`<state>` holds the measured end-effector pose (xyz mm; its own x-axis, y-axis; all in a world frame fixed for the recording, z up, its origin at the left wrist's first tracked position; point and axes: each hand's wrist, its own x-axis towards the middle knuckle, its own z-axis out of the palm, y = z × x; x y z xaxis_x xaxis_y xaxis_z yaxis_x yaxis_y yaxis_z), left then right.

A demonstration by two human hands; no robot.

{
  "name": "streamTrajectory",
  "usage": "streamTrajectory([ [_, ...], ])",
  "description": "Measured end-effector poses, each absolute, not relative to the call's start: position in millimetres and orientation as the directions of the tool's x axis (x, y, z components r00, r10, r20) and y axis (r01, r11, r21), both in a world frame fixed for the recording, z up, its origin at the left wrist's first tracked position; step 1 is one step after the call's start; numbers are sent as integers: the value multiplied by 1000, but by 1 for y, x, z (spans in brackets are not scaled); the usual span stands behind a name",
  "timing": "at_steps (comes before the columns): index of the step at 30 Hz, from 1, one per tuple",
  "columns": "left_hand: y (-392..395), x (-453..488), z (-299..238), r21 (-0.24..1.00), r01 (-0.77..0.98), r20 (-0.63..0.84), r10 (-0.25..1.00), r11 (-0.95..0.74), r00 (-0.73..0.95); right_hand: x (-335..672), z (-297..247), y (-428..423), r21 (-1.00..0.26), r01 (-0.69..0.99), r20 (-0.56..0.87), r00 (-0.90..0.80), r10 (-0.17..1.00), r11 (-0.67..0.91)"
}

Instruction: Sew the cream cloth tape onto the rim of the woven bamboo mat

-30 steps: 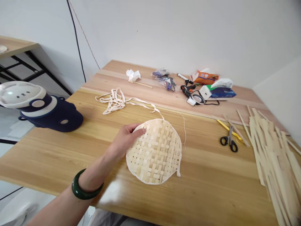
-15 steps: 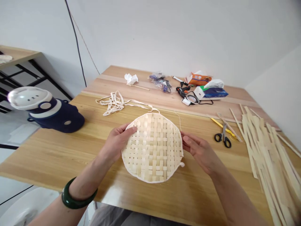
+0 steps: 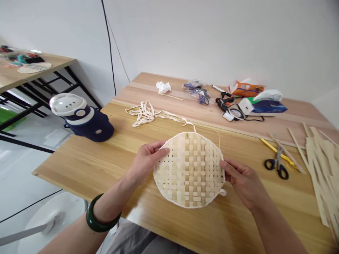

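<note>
The woven bamboo disc [image 3: 189, 170], its rim bound with a pale strip, lies on the table [image 3: 79, 165]. The left hand [image 3: 148, 163] grips the left edge of the disc, and the right hand [image 3: 245, 183] grips its right edge. A dark green bangle [image 3: 102, 215] encircles the left wrist.

Positions relative to the disc:
- Beyond, to the left: loose bamboo strips [image 3: 144, 113].
- Farther left: a navy-and-white lidded container [image 3: 87, 123].
- To the right: scissors [image 3: 277, 165].
- Farther right: stacked bamboo strips [image 3: 321, 169].
- Beyond, to the right: a glue gun [image 3: 224, 102] and a tissue pack [image 3: 267, 106].
</note>
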<state>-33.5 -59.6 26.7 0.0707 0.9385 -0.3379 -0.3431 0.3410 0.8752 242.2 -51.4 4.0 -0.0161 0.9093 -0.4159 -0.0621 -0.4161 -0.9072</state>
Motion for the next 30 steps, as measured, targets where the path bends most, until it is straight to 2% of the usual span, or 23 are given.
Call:
streamTrajectory([
  [9, -57, -31, 32, 892, -318, -325, 945, 322, 45, 241, 0, -51, -895, -89, -443, 64, 894, -437],
  [17, -54, -31, 26, 872, -307, -381, 923, 380, 61, 236, 0, -48, -882, -124, -469, 146, 871, -454],
  [23, -47, -39, 14, 842, -405, -408, 912, 355, -48, 229, 3, -45, -889, -166, -425, -45, 904, -427],
  [30, -47, -46, 10, 819, -455, -458, 877, 350, -149, 233, 0, -45, -924, -29, -372, -168, 913, -382],
])
